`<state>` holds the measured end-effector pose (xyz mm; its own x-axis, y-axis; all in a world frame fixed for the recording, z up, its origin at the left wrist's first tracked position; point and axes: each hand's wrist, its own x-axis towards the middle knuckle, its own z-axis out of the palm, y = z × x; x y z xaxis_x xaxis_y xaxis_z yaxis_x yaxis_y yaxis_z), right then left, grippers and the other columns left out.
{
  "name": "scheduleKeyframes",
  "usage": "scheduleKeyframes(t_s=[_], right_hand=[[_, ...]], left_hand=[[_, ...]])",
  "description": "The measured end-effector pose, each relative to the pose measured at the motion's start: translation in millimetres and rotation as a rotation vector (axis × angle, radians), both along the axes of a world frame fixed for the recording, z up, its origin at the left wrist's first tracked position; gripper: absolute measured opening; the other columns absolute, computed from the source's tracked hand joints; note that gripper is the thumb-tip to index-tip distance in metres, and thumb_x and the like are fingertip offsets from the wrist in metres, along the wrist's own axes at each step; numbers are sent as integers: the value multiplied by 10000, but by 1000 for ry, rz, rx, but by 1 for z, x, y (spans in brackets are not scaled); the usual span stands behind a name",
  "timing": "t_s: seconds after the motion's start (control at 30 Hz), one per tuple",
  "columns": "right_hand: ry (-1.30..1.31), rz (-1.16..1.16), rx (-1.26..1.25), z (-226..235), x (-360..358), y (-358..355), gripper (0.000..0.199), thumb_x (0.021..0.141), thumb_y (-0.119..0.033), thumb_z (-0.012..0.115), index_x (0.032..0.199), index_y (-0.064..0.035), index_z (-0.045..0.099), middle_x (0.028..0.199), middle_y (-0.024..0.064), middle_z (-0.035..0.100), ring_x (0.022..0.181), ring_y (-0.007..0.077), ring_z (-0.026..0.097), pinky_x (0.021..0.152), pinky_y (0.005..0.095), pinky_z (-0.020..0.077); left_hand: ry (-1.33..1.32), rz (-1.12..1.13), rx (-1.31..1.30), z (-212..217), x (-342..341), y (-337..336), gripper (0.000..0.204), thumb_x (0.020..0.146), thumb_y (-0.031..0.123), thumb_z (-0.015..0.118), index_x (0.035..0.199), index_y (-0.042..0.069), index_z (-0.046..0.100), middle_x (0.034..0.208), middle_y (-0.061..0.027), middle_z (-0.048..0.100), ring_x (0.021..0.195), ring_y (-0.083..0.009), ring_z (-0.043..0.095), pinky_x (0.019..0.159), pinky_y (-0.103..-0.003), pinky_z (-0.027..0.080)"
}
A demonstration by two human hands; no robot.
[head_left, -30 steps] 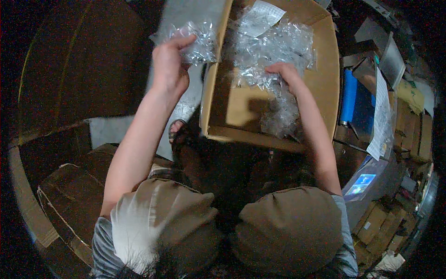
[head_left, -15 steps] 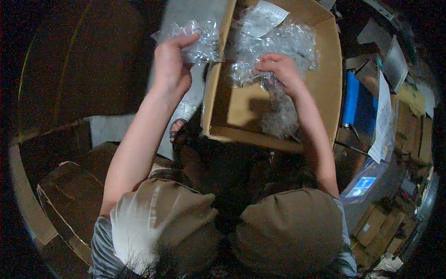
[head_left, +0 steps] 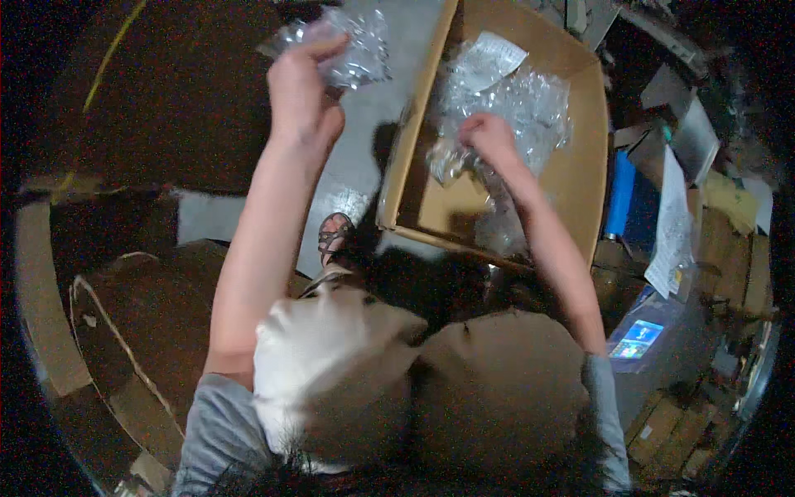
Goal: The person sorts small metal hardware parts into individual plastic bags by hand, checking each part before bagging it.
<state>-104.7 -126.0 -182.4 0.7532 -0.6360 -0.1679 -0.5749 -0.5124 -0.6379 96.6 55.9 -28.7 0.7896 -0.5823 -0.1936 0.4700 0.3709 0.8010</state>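
My left hand (head_left: 305, 87) is closed around a bunch of clear plastic bags (head_left: 362, 51), held up to the left of a cardboard box (head_left: 406, 170). What the bags contain is too small to make out. Inside the box lies a heap of similar clear bags (head_left: 538, 103), with a printed white paper slip (head_left: 489, 62) on top at the far end. My right hand (head_left: 493, 139) reaches over the heap with its fingers pinched together on a clear plastic bag (head_left: 450, 163) at the heap's near left side. The fingertips are partly hidden.
Right of the box stand a blue cylinder (head_left: 619, 195), a hanging printed sheet (head_left: 675, 219) and a lit phone-like screen (head_left: 638, 340). Flattened brown cardboard (head_left: 132, 331) lies at the left. My sandalled foot (head_left: 334, 236) rests on the grey floor, near the box's front corner.
My left hand has drawn the bunch of bags away from the box's left wall, farther left. My right hand stays over the heap. The whole view has shifted slightly.
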Motion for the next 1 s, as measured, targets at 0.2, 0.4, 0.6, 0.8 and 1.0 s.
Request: scheduleKeyframes(t_s=[0.2, 0.4, 0.6, 0.8, 1.0], right_hand=[[-599, -115, 333, 259, -9, 74, 136, 758, -132, 716, 827, -51, 631, 709, 30, 639, 613, 87, 580, 453, 241, 397], [-753, 145, 133, 408, -19, 224, 101, 777, -68, 697, 816, -5, 629, 716, 57, 656, 598, 93, 604, 478, 234, 451], [-717, 455, 64, 455, 0, 339, 121, 745, -85, 672, 800, 16, 633, 657, 51, 636, 616, 92, 611, 554, 224, 471], [-575, 725, 128, 442, 55, 398, 125, 795, -134, 696, 834, -52, 610, 741, 23, 638, 619, 100, 619, 418, 235, 409], [-582, 767, 90, 420, 85, 454, 297, 781, -290, 716, 816, 2, 674, 685, 70, 656, 610, 121, 602, 560, 284, 485]], left_hand=[[-395, 386, -237, 121, -35, 111, 332, 767, -6, 652, 1095, -57, 629, 1057, -110, 643, 982, -194, 600, 895, -306, 461], [-847, 651, -85, 175, -112, 249, 349, 767, -2, 637, 1111, -27, 587, 1067, -92, 623, 988, -160, 583, 867, -262, 447], [-1070, 963, 168, 211, -149, 373, 445, 804, -44, 631, 1229, -37, 500, 1141, -125, 607, 1072, -200, 574, 958, -312, 439], [-1007, 1044, 645, 214, -146, 455, 570, 774, -6, 647, 1305, 16, 440, 1247, -178, 558, 1176, -278, 538, 1008, -348, 409], [-1274, 952, 1003, 211, -152, 497, 713, 668, 79, 689, 1331, 23, 433, 1290, -172, 505, 1238, -337, 442, 1081, -410, 321]])
